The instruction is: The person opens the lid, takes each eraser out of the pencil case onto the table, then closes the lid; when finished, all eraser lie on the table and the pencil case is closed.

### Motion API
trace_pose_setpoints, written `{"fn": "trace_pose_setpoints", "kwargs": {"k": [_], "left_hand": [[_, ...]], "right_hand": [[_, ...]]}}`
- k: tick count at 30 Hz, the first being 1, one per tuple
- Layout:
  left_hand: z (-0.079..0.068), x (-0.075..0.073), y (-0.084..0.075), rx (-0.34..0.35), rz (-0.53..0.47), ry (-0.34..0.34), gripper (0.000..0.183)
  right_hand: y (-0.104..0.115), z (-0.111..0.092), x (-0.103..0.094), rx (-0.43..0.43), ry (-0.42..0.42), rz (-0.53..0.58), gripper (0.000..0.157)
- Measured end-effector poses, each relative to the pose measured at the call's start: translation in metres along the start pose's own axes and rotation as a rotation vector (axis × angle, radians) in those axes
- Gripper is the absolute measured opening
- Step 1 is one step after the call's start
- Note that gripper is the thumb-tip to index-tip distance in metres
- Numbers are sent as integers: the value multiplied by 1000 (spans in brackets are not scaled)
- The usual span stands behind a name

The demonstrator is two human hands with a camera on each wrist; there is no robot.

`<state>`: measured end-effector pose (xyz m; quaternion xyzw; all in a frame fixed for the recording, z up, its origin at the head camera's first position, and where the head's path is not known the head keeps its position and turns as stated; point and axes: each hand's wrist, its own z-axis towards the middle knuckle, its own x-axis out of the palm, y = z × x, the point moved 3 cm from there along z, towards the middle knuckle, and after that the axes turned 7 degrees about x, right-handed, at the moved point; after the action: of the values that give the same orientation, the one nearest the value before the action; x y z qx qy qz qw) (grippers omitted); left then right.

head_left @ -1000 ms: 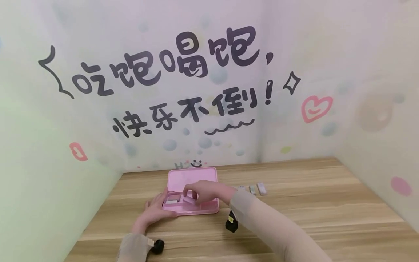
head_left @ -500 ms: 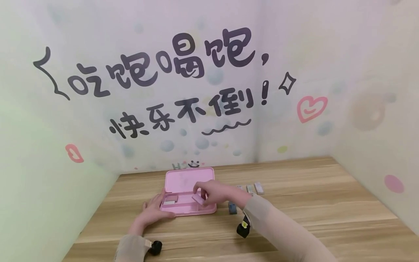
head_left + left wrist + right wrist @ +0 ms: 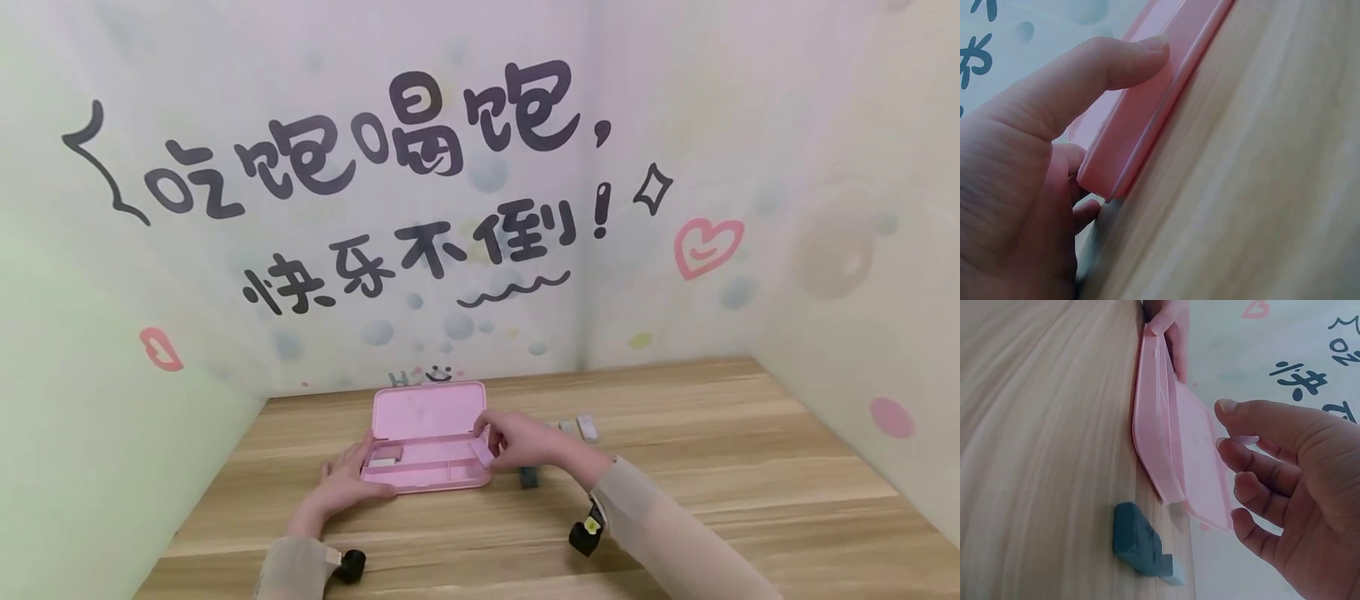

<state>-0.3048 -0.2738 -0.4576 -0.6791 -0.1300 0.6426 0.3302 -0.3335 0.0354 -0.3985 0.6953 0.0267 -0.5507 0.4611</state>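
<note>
An opened pink pencil case (image 3: 429,410) lies on the table, its lid tilted back toward the wall. My left hand (image 3: 339,486) grips its left end, thumb (image 3: 1147,59) over the front wall and fingers around the end. My right hand (image 3: 525,439) pinches a small pale lilac block (image 3: 482,452), eraser-like, above the right end of the case. In the right wrist view mostly an edge of that block shows between thumb and fingers. Inside the case, small blocks (image 3: 386,456), one pinkish and one white, sit at the left of the rear compartment.
To the right of the case lies a dark teal block (image 3: 528,477), also in the right wrist view. Farther back are a pale lilac block (image 3: 588,428) and a greenish one (image 3: 567,427). A lettered wall (image 3: 525,342) rises behind the wooden table (image 3: 675,450).
My right hand has moved right along the case with the lilac block, from over the middle to its right end. The left hand keeps its grip. The view has shifted slightly.
</note>
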Motion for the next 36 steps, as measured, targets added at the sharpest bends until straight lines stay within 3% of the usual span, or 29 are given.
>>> {"fn": "trace_pose_setpoints", "kwargs": {"k": [23, 36], "left_hand": [[-1, 0, -3, -14, 30, 18, 117], [-1, 1, -3, -29, 31, 24, 116]], "right_hand": [[-50, -54, -20, 125, -168, 45, 39], [-72, -63, -13, 214, -154, 101, 40]]}}
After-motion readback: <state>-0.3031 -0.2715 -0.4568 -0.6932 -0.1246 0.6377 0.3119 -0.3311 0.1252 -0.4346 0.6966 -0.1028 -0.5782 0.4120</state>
